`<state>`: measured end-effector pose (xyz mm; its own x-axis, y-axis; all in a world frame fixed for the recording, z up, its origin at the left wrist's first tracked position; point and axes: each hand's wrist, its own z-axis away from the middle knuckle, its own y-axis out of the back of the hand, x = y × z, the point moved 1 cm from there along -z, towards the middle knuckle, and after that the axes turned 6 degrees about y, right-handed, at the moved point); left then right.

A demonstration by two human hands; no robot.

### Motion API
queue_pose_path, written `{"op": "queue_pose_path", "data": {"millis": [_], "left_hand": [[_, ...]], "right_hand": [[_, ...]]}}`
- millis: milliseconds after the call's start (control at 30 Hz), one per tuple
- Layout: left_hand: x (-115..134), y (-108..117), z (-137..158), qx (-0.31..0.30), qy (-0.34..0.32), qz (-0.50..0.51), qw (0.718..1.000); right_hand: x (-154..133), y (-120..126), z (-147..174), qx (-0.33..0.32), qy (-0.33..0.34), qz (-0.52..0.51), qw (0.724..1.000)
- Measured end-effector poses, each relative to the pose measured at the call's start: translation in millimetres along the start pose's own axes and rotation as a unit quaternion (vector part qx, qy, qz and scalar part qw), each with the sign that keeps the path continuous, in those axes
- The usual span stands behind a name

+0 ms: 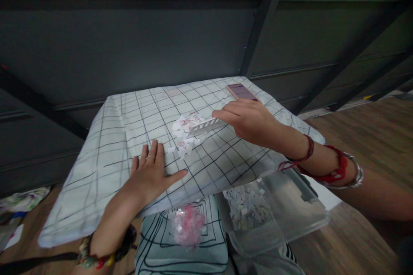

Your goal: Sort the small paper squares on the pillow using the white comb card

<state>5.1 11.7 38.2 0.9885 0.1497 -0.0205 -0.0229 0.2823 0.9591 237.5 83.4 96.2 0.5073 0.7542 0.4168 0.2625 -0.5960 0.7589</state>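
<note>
My left hand lies flat, fingers spread, on a white pillow with a dark grid pattern; a ring is on one finger. My right hand holds a small white slotted tray tilted against a heap of small white and pink paper pieces in the middle of the pillow. The heap lies between the two hands, just beyond the left fingertips.
A pink phone rests on the pillow's far right corner. Below the pillow's near edge sit a clear plastic box with several pale pieces and a clear bag of pink pieces. A dark metal frame stands behind; wood floor lies to the right.
</note>
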Motion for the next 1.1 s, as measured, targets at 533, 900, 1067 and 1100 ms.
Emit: {"op": "queue_pose_path", "data": {"millis": [533, 900, 1067, 1100], "left_hand": [[-17, 0, 2, -0.005, -0.017, -0.003, 1.000], [-36, -4, 16, -0.019, 0.001, -0.012, 1.000], [-43, -8, 22, -0.012, -0.014, -0.009, 1.000], [-45, -9, 24, -0.011, -0.016, -0.007, 1.000]], "right_hand": [[-26, 17, -29, -0.071, 0.088, -0.042, 0.993], [-43, 32, -26, 0.067, 0.181, -0.004, 0.981], [-46, 27, -24, 0.006, 0.149, -0.018, 0.989], [-47, 28, -21, 0.000, 0.150, -0.033, 0.988]]}}
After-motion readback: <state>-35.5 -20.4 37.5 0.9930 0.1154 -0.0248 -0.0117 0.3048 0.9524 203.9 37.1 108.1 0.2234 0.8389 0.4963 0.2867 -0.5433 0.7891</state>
